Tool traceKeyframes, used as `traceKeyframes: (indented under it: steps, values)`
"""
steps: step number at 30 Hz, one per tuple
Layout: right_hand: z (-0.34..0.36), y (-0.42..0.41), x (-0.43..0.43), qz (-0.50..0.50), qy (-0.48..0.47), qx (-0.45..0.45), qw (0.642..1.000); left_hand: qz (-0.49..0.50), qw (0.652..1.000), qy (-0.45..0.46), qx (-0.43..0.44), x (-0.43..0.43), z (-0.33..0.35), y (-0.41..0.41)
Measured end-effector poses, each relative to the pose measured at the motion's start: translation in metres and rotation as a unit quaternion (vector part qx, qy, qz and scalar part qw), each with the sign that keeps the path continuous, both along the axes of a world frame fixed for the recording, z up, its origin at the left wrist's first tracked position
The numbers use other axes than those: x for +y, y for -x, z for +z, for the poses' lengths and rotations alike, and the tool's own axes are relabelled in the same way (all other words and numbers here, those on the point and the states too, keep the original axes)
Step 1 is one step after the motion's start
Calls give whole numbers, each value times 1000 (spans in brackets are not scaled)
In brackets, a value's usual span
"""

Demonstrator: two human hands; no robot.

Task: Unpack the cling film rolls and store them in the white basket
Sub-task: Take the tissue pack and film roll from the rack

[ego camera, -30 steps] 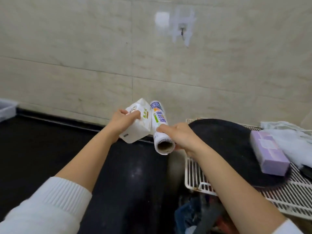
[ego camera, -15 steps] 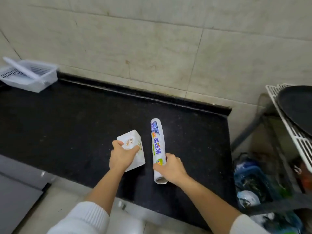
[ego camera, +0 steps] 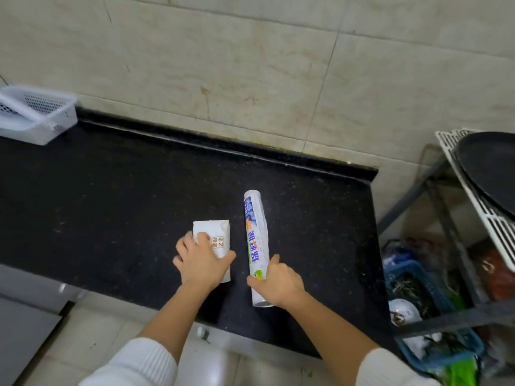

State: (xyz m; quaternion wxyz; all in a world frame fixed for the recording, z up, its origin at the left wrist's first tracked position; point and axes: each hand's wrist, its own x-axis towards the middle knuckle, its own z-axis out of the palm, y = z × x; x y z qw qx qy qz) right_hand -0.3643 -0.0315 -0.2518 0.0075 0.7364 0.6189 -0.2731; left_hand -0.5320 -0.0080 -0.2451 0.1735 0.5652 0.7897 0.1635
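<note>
A: Where were the rolls at that moment?

B: Both lay on the black bench (ego camera: 111,190), near its front edge. The long cling film roll (ego camera: 255,240) lay flat, its length running from the front edge toward the wall. Just to its left, apart from it, sat a short white package (ego camera: 213,238), still wrapped.

A: And the hands?

B: The left hand (ego camera: 201,264) lay over the near end of the package, fingers (ego camera: 202,237) spread across its top and the thumb hooked round its right side, a wide grip holding it down. The right hand (ego camera: 277,282) was curled round the near end of the roll, a narrower grip closed on it.

A: Why hold them like that?

B: My guess is that a round roll would wander on a smooth top, so a hand on it kept it from rolling. The package looked pinned flat, perhaps ready for opening.

A: How did the roll look?

B: Slim and white, in a glossy printed sleeve with blue characters, a blue patch near the far end and a green mark by the hand. The wrapper seemed intact, so I judged unpacking not yet begun.

A: The basket?

B: The white basket (ego camera: 60,125) stood at the far left against the wall, well apart from both.
</note>
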Motion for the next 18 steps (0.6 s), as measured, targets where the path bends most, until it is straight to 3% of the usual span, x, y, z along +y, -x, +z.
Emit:
traceKeyframes:
  steps: [8,18]
  values:
    - [92,-128,29,-37,-135,18,990,-176,979,-102,17,62,80,-105]
    - [221,-350,0,-85,-327,-104,935,-361,912,-192,-35,61,190,-357]
